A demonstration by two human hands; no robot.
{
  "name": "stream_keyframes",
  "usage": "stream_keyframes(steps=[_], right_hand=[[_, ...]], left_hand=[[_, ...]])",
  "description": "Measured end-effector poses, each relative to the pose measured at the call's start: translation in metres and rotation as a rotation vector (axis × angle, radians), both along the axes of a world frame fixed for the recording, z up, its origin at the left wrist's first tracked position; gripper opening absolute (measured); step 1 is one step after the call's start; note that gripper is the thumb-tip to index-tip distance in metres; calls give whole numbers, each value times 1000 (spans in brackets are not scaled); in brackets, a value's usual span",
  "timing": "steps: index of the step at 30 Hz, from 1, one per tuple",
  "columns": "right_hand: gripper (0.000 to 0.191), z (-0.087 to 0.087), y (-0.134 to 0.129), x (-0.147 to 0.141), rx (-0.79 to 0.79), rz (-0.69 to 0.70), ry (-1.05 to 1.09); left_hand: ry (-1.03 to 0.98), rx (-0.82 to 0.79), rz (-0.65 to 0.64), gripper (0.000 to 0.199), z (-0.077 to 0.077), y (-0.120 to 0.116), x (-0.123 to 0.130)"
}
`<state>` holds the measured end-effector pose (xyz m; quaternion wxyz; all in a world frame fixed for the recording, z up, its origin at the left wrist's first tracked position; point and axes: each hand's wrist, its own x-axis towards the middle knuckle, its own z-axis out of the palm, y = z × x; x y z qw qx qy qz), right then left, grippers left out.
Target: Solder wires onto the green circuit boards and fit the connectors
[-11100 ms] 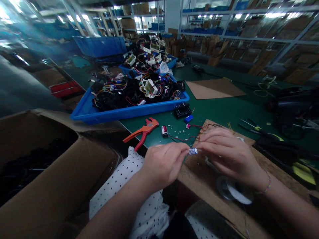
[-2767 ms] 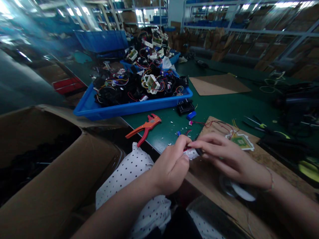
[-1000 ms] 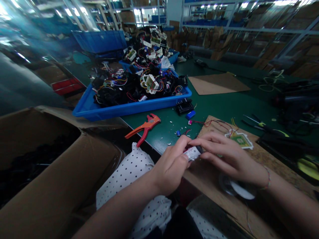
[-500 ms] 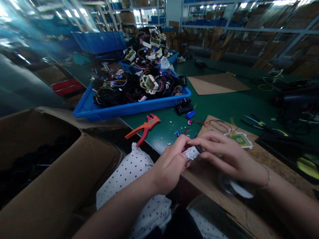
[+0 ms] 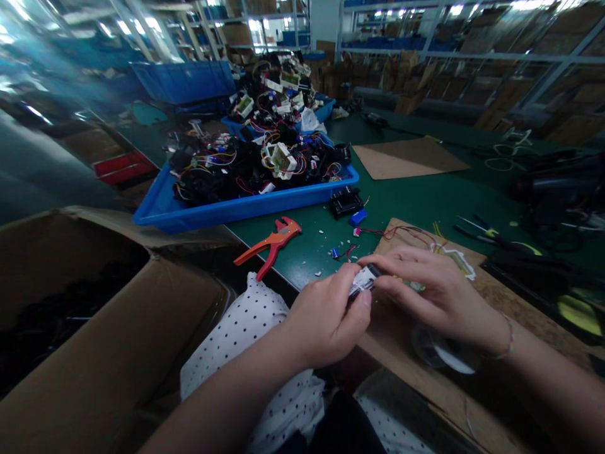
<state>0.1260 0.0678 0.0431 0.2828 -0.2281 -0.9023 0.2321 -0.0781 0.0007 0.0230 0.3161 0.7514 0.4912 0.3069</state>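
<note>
A small black part with a white label (image 5: 363, 280) is held between my two hands, above the near edge of the brown board (image 5: 401, 353). My left hand (image 5: 331, 312) grips its left end, thumb along the lower side. On its right end, the fingers and thumb of my right hand (image 5: 430, 287) pinch the part. A circuit board in a white frame (image 5: 460, 260) lies just beyond my right hand, partly hidden by it. Red wires with a small connector (image 5: 357, 232) run across the board's far edge. A small blue piece (image 5: 335, 253) lies beyond my left hand.
Red-orange cutters (image 5: 271, 244) lie at the table's left edge. Behind them, a blue tray (image 5: 255, 206) holds tangled electronics. A black holder (image 5: 346, 202) and blue block (image 5: 358, 217) sit nearby. Pliers (image 5: 491, 234) lie right; an open cardboard box (image 5: 104, 302) stands left.
The labelled part has turned in my hands, showing more of its dark end. My left thumb has moved onto its lower side. The whole view has shifted slightly.
</note>
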Motion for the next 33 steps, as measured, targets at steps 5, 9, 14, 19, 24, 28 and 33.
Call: stream_keyframes(steps=[5, 9, 14, 19, 24, 28, 33], right_hand=[[36, 0, -1, 1, -5, 13, -26], [35, 1, -2, 0, -11, 27, -18], [34, 1, -2, 2, -32, 37, -29], [34, 4, -1, 2, -36, 25, -26], [33, 6, -1, 0, -12, 15, -24], [33, 7, -3, -1, -3, 28, -22], [34, 7, -2, 1, 1, 30, -15]], left_hand=[[93, 34, -14, 29, -1, 0, 1], [93, 21, -24, 32, 1, -1, -1], [12, 21, -30, 28, 0, -3, -4], [-74, 19, -58, 22, 0, -4, -4], [-23, -30, -34, 24, 0, -3, -1], [33, -38, -31, 25, -1, -3, 0], [-5, -26, -53, 23, -1, -5, -1]])
